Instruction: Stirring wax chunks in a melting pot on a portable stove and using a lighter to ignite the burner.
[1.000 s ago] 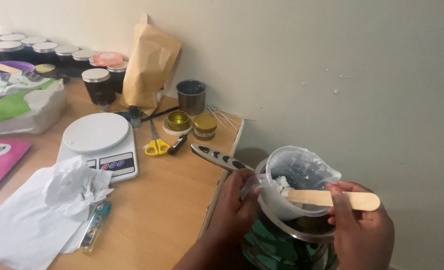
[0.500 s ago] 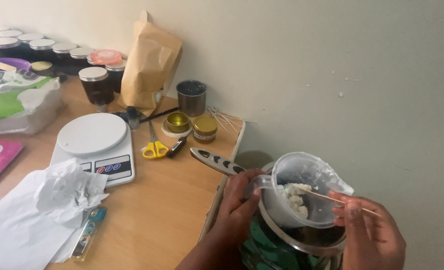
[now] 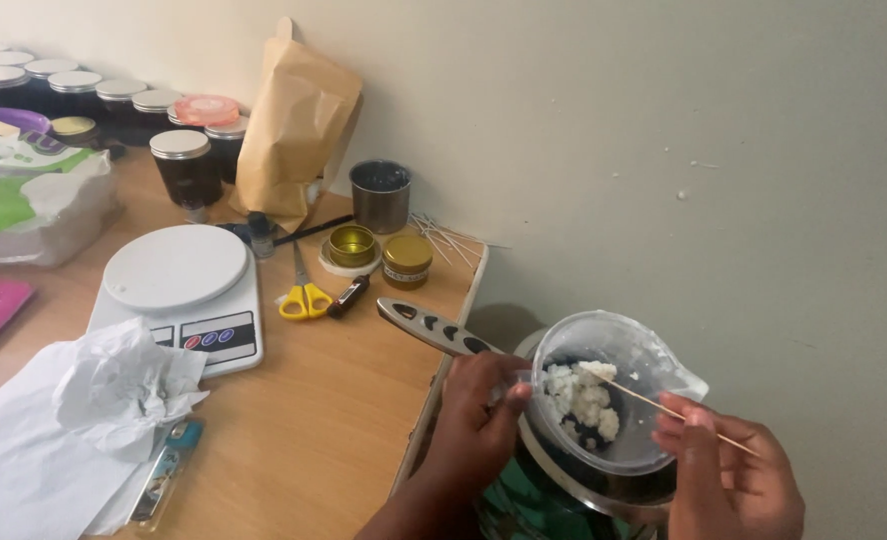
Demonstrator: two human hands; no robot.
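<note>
over the steel pot (image 3: 604, 490) beside the table's edge, left hand (image 3: 479, 415) grips the tilted clear plastic jug (image 3: 614, 400) while right hand (image 3: 729, 475) pinches a wooden stick (image 3: 664, 407) poking the white lumps (image 3: 584, 395) inside.

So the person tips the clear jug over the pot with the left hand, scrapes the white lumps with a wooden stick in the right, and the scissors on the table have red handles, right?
Not quite: the scissors have yellow handles, as the head view shows. The rest holds: the left hand tips the clear jug over the pot, and the right hand scrapes the white lumps with a wooden stick.
</note>
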